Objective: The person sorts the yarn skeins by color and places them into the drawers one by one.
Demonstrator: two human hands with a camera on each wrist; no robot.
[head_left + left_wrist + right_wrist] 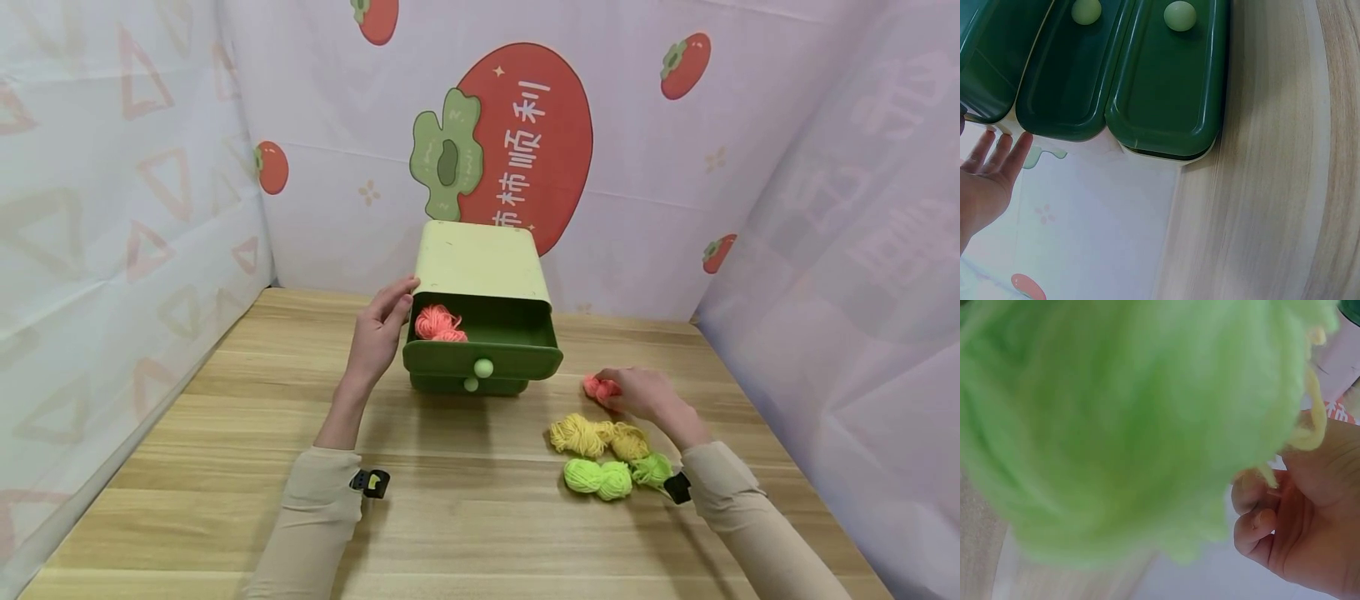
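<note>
"Where is the pink yarn?"

"On the table, to the right of the box. The right hand looks to be pinching it with bent fingers."

"And the left hand?"

"Its fingers are straight and touch the box's side. I think a soft touch there helps the box stay steady."

"How should the right hand hold the yarn?"

"Around the middle, I'd say, snug but not squishy. Grabbing just one loop could make it come undone."

"What about the yellow yarn and green yarn?"

"They're near that arm. Best lift straight up, so no loose strings catch."
</note>
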